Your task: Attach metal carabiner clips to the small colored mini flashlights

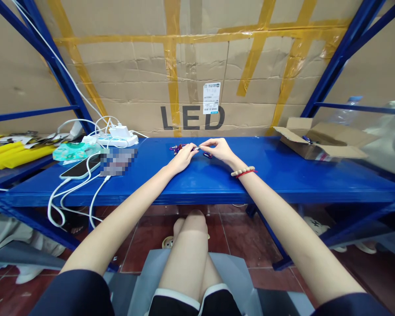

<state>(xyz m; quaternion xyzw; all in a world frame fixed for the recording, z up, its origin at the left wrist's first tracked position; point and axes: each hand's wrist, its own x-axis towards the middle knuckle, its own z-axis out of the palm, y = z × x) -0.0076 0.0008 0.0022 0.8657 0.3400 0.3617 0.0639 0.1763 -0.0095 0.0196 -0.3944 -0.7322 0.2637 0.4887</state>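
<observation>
Above the blue shelf top [250,175], my left hand [182,159] and my right hand [220,150] meet with fingertips pinched together. A small silvery piece [198,148] lies between the two pinches, too small to name. Both hands appear to grip it. Several small purple, shiny metal-looking pieces [175,149] lie just beyond my left hand, partly hidden by it. Beneath my right fingers rests another dark purple piece [207,155], its kind unclear.
To the left are a phone [82,166], a white power strip [123,139] with cables, a green pack [70,150] and yellow strips [19,156]. An open cardboard box [316,147] stands right. Taped cardboard [134,87] backs the shelf between blue posts.
</observation>
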